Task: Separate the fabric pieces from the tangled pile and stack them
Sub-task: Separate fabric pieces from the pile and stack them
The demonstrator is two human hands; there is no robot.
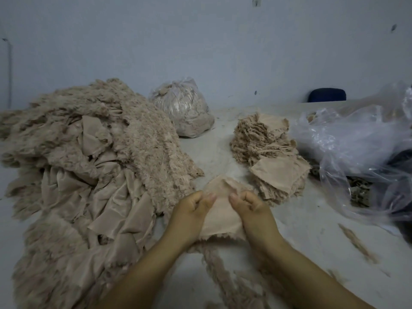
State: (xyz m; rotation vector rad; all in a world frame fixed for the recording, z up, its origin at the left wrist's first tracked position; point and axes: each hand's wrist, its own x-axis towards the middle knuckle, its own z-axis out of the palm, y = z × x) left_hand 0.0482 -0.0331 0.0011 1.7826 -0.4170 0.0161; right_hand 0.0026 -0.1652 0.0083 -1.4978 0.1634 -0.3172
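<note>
A big tangled pile (93, 166) of beige furry fabric pieces covers the left of the table, some showing their smooth backing. In the middle, my left hand (191, 210) and my right hand (252, 208) both pinch one beige fabric piece (220, 210), backing side up, thumbs on top near its upper part. Its furry edge hangs down between my forearms. To the right of my hands stands a stack (281, 175) of separated pieces, with a second, taller stack (258, 134) right behind it.
A tied clear bag (185, 110) full of beige scraps sits at the back by the wall. Crumpled clear plastic bags (356, 148) fill the right side. A dark blue chair back (326, 94) shows behind the table. Loose fluff litters the white table (312, 230).
</note>
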